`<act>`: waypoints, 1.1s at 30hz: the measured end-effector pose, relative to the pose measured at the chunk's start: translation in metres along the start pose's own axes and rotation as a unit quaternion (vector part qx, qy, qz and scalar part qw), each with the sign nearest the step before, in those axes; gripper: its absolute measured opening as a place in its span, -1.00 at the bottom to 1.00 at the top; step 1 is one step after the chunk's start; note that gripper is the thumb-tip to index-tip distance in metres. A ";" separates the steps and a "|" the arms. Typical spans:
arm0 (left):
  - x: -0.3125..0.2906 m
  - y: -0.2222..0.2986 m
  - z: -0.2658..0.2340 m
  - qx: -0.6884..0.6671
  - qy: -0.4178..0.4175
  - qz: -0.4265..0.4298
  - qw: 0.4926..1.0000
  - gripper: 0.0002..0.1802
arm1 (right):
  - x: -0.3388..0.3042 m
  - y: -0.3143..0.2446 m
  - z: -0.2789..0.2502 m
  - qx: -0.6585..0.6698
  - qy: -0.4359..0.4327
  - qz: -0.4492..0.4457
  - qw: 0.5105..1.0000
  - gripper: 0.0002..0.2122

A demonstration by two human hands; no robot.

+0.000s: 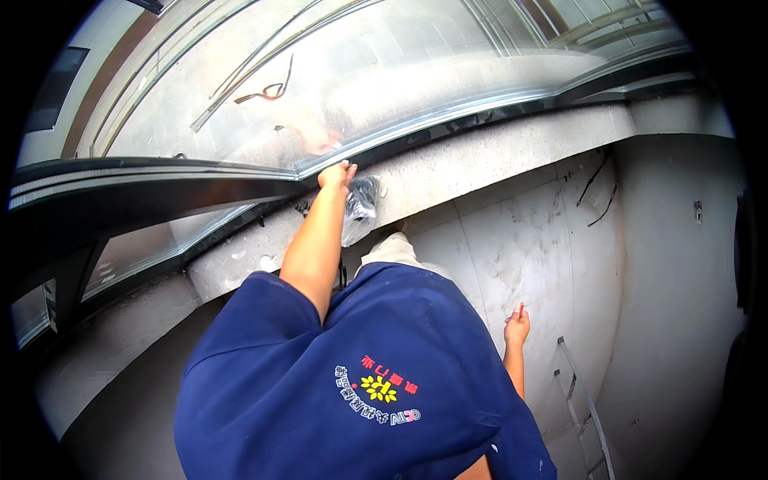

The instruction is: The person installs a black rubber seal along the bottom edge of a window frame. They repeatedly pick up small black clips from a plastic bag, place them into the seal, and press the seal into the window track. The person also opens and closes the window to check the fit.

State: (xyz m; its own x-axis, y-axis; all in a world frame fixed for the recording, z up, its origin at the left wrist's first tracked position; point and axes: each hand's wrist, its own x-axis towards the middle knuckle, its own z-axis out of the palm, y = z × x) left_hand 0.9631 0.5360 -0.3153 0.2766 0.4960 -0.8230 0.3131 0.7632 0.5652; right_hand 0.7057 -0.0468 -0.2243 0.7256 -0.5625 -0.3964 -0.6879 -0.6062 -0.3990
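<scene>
Your left hand (336,175): fingers curled at clear plastic bag (358,220), cannot tell if gripping; bag at window ledge (480,164), dark contents (364,194) inside. Your right hand (517,328): closed around small red stick (522,307).

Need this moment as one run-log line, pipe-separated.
left hand: at clear plastic bag, grip unclear | right hand: holding small reddish item | bag: dark inside, by pale ledge | ledge: along dark window frame

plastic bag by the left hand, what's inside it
Something dark shows through the clear film of the plastic bag. Creases and glare hide its outline, so what it is can't be told. The left hand hides part of the bag's upper edge.
</scene>
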 end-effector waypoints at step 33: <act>0.054 -0.097 0.054 -0.352 0.116 0.053 0.928 -0.84 | 0.288 -0.159 -0.111 -0.173 -0.100 -0.198 0.960 -0.68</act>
State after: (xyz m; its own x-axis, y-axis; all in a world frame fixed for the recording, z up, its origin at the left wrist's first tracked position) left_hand 0.9971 0.4665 -0.4112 0.0445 0.5978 -0.8004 -0.3971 0.7458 0.5349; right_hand 1.0264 -0.1749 -0.1831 0.8880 -0.1507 -0.4344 -0.2866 -0.9202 -0.2667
